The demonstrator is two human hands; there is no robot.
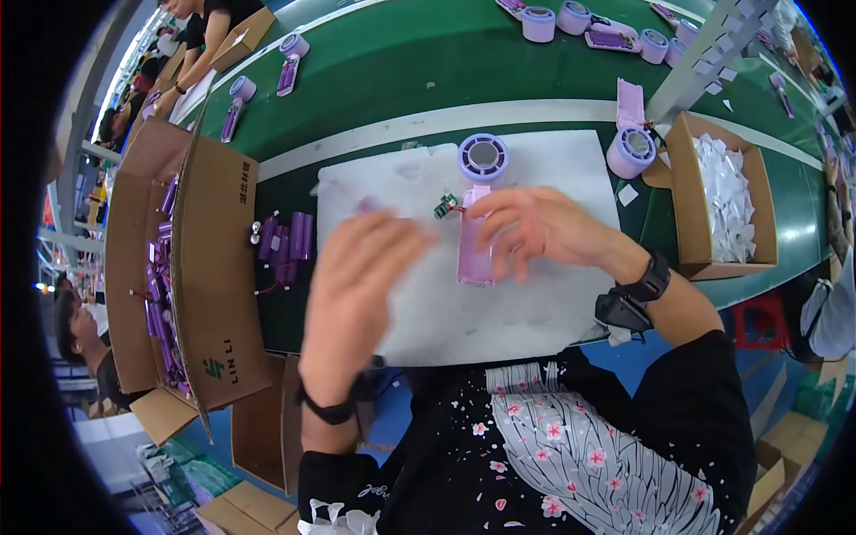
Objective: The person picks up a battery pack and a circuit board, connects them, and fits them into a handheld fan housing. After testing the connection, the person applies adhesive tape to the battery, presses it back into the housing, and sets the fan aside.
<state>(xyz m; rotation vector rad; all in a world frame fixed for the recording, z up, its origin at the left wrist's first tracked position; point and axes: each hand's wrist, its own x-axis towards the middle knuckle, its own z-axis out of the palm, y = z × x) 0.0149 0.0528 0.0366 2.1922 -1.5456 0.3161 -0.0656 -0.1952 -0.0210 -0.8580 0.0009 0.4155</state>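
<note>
A lavender handheld fan [484, 159] lies on the white foam mat [419, 325] in front of me, its round head away from me. Its pink handle shell [475, 259] is an open, hollow trough pointing my way. Out of the shell's left side sticks a small green circuit board [446, 207] on thin wires. My right hand [548, 227] hovers over the handle, fingers apart and slightly curled, nothing visible in them. Left of the fan, my left hand [357, 276] is raised above the mat and smeared by motion. A blurred purplish patch shows by its fingertips; what it is cannot be made out.
Purple battery packs [285, 248] lie left of the mat, beside a tall cardboard box [218, 285] holding many more. A second fan [631, 153] stands at the far right, near a carton of white pieces [724, 201]. More fan parts sit across the green conveyor [383, 67].
</note>
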